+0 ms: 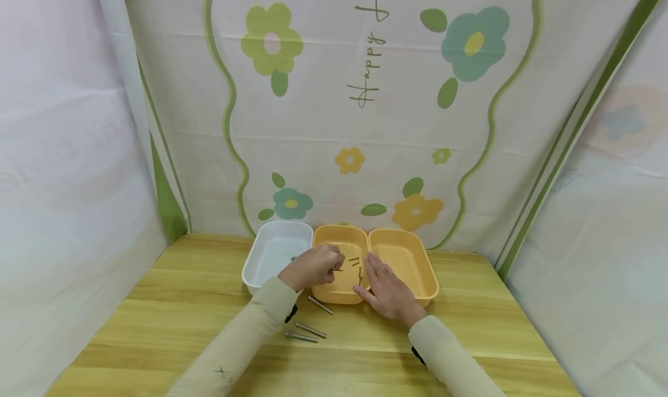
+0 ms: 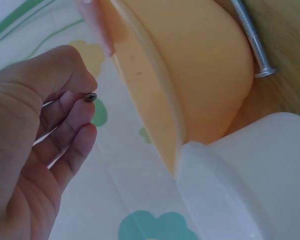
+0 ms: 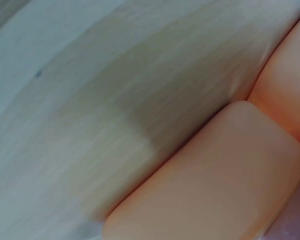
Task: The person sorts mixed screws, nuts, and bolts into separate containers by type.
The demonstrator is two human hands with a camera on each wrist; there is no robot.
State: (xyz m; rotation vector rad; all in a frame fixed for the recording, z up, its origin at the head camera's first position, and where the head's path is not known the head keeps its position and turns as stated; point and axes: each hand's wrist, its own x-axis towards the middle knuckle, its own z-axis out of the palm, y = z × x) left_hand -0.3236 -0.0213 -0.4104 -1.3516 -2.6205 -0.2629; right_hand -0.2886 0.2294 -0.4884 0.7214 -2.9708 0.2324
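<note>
My left hand [image 1: 315,266] is over the middle orange box [image 1: 336,297], pinching a small cross-head screw [image 2: 91,97] between thumb and index finger; its head faces the left wrist camera. Several other small dark screws [image 1: 355,263] lie on that box's floor, toward its right side. With fingers extended, my right hand [image 1: 390,291] rests at the adjoining rims of the middle box and the right orange box [image 1: 404,261]. Its thumb points toward the screws. In the right wrist view, mostly an orange box wall [image 3: 205,170] shows, with the hand largely out of frame.
On the left, a white box [image 1: 273,247] adjoins the middle one, partly covered by my left wrist. Three long metal bolts lie on the wooden table [image 1: 376,350], one bolt [image 1: 320,305] close before the middle box. A flowered cloth [image 1: 318,119] hangs behind the boxes.
</note>
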